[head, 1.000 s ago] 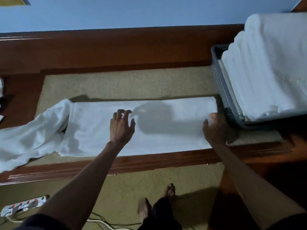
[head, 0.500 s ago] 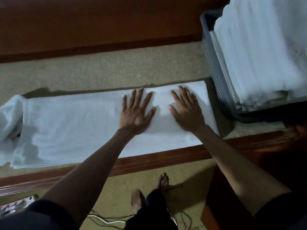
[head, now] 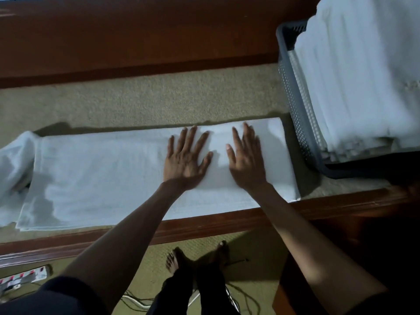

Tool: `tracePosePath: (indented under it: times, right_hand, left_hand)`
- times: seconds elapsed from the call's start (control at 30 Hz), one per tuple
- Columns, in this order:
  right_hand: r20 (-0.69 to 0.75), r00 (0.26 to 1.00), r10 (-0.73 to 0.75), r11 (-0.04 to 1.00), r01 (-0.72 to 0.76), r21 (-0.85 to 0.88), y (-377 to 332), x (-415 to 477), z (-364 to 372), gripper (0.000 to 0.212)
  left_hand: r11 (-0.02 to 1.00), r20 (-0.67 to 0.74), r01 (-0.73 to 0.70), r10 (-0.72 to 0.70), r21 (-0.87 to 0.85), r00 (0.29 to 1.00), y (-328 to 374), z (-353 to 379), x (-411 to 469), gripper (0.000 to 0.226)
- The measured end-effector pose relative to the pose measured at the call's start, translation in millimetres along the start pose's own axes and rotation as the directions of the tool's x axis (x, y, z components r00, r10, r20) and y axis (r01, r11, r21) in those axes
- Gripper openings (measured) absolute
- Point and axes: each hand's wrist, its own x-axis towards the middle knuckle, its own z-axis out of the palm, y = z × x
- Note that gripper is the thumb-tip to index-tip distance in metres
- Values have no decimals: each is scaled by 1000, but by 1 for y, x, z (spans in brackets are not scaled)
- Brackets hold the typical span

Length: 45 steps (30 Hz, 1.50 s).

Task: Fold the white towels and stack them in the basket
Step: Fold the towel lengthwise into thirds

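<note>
A long white towel (head: 102, 173), folded lengthwise into a strip, lies flat on the tan surface of a wood-framed bench (head: 145, 98). My left hand (head: 185, 159) and my right hand (head: 246, 162) rest palm down on the towel's right half, side by side, fingers spread, holding nothing. A grey perforated basket (head: 295, 96) stands at the right, just beyond the towel's right end. It holds a tall pile of folded white towels (head: 359, 76) that rises above its rim.
A crumpled white towel (head: 13, 164) lies at the bench's left end, touching the flat one. The bench's wooden front edge (head: 204, 223) runs below my hands. On the floor are my bare feet (head: 197, 258), a power strip (head: 25, 277) and loose cables (head: 236, 296).
My right hand left the towel's right edge and now lies flat next to my left hand, which slid right. Since half a second ago the hands have hardly moved. The view has dipped down.
</note>
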Motion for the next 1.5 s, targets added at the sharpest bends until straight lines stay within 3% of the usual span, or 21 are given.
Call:
tracePosePath:
  times: [0.07,0.13,0.27,0.3,0.4,0.47,0.53,0.77,0.97,1.1,1.23,1.37,1.5]
  right_hand:
    - [100,991,-85,995,90,-44,4,-7,1,56]
    - [148,986,-81,990,96,-102,21,-6,-6,56]
    - [96,972,215,966,-197,-168,32,1,-16,61]
    - [76,975,208,971,-197,-135,20,2,-12,61]
    - [-25,1000,-8,1000,7,-6,-25,3,9,52]
    - [-30,1000,-2,998,4,56,-47,2,24,49]
    - [-39,998,56,998,-56,-10,-56,0,31,49]
    - [-3,999,45,994,-45,-102,-56,-3,26,54]
    - [156,981,118,987,-98,-131,-61,2,21,57]
    - [176,969,173,976,-145,-161,-65,3,18,54]
    - [141,943,301,951,-286,-118,-105,8,30,62]
    - [125,988,89,996,-88,-18,-177,11,60,64]
    - [101,991,-83,997,82,18,-229,9,89,54]
  left_hand:
    - [1000,-3,-1,1,5,1000,-1,0,0,63]
    - [1000,9,-10,10,-2,1000,-1,-1,1,62]
    - [1000,44,-16,17,-27,999,-5,0,1,61]
    - [999,47,-19,21,-43,999,-6,0,1,62]
    - [994,45,-54,58,-97,997,-11,0,0,62]
    - [990,39,-79,84,-121,996,-23,-2,-5,64]
    - [993,34,-77,80,-86,996,-45,-4,-16,67]
    - [984,15,175,-175,-17,985,-151,-30,-82,72]
    - [889,-14,454,-455,-53,890,-213,-47,-131,71]
    - [851,-6,516,-519,-96,855,-237,-46,-146,73]
    - [824,-38,539,-553,-175,832,-232,-56,-138,74]
    - [868,-125,404,-453,-287,883,-217,-71,-100,65]
    - [955,46,209,-204,-211,978,-228,-61,-77,67]
